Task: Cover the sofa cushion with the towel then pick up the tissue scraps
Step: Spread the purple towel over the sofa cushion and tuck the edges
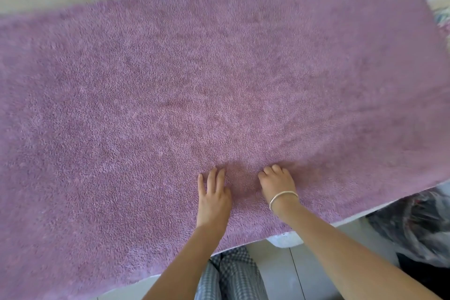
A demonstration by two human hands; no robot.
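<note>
Towel (194, 80) spread flat, left hand (214, 198) on its near edge with fingers splayed, right hand (277, 184) beside, fingers curled into pile.

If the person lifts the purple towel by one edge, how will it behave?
The purple towel will probably hang limp: it lies flat and follows the cushion's front edge. Its thick, fluffy pile suggests some weight for cloth. It may drag rather than slide, since the left hand and right hand press it flat.
</note>
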